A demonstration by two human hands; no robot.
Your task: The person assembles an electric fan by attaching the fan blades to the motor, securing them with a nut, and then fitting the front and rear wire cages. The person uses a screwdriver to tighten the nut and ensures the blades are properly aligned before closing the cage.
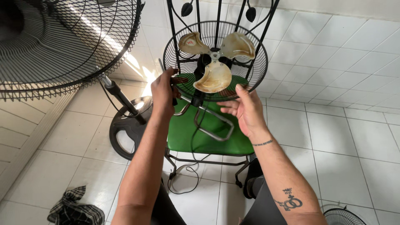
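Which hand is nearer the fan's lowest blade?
The right hand, open with its fingertips just right of the lowest blade. The left hand is farther left, gripping the wire guard at its rim.

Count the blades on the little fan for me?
3 blades: one upper left, one upper right, one at the bottom, near the left hand and right hand.

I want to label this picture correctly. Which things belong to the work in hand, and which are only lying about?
In hand:
- small fan with three yellowed blades in black wire guard
- green-cushioned metal chair
- left hand, right hand

Lying about:
- large black pedestal fan
- checked cloth
- small wire grille
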